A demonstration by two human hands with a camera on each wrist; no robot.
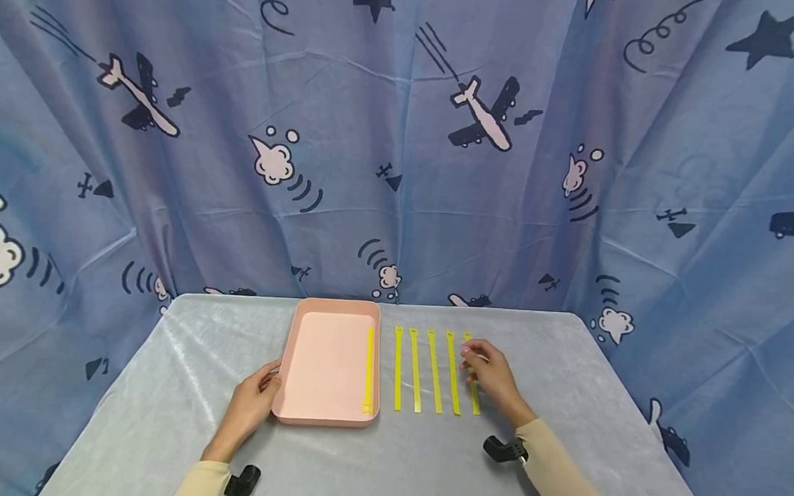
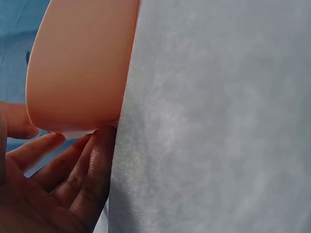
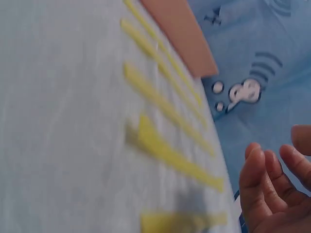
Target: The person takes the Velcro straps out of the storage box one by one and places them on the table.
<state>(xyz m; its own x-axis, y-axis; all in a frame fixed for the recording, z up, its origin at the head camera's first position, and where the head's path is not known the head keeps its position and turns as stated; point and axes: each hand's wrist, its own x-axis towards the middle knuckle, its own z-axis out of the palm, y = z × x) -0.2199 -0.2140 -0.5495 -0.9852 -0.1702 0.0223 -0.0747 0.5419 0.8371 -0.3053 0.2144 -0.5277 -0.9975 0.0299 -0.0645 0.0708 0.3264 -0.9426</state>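
A pink tray (image 1: 326, 372) lies on the table, with one yellow cable strap (image 1: 369, 370) along its inner right side. At the tray's left wall my left hand (image 1: 250, 401) holds the edge, thumb by the rim and fingertips against the wall in the left wrist view. Several more yellow straps (image 1: 434, 373) lie in a row right of the tray, slotted heads toward the back. Over the rightmost strap (image 1: 475, 398) hovers my right hand (image 1: 494, 377), partly covering it. Thumb and fingers (image 3: 253, 170) are apart there, with nothing seen between them.
A pale grey cloth covers the table (image 1: 426, 467). Behind it hangs a blue curtain (image 1: 403, 128) with printed airplanes and stars. Black wrist devices (image 1: 504, 450) sit below both hands at the sleeves.
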